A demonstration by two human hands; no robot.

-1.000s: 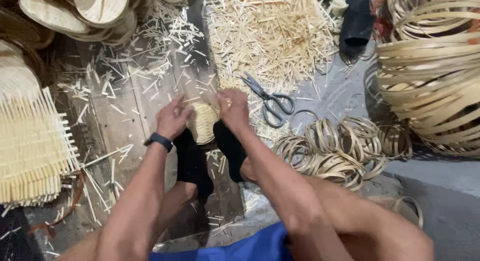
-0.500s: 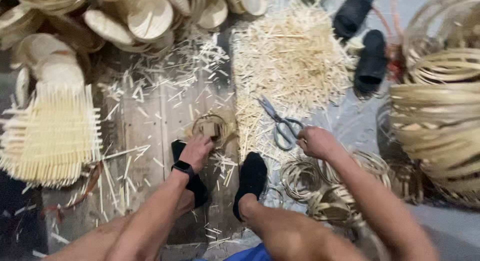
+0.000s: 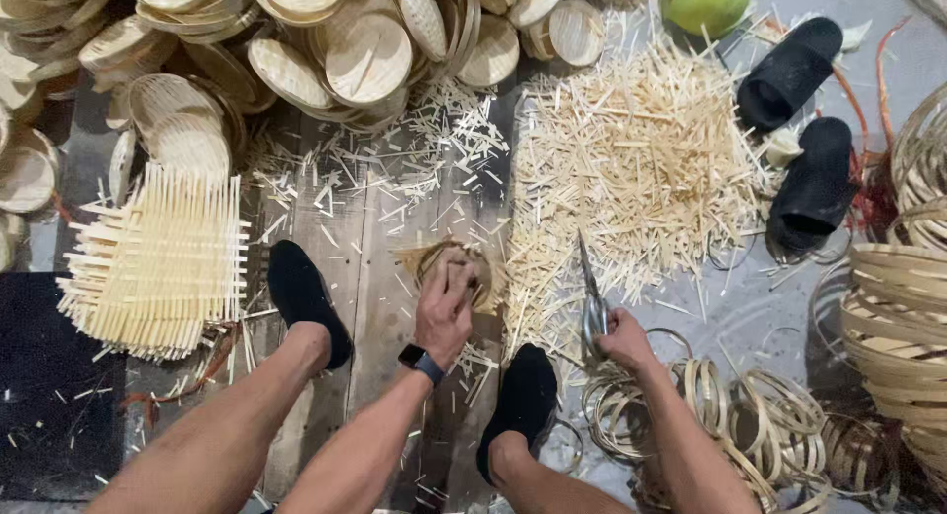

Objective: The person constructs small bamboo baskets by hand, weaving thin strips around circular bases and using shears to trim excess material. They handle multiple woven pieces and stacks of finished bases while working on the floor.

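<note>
My left hand [image 3: 446, 305], with a dark watch on its wrist, presses down on a small round woven bamboo piece [image 3: 472, 267] lying on the wooden boards between my feet. My right hand [image 3: 623, 338] grips the handles of a pair of metal scissors [image 3: 592, 295], whose blades point away from me along the edge of a big heap of cut bamboo slivers [image 3: 636, 169]. My feet in black socks [image 3: 304, 295] rest on either side of the left hand.
Stacks of finished round woven lids [image 3: 326, 40] fill the far left. A square woven mat [image 3: 163, 257] lies left. Bamboo rings [image 3: 750, 415] and coiled strip hoops [image 3: 903, 327] sit right. Black slippers [image 3: 804, 129] and a green round fruit [image 3: 705, 1] lie far right.
Both hands were together on the small woven piece. The right hand left it, reached right and took hold of the scissors. The left hand stayed on the piece.
</note>
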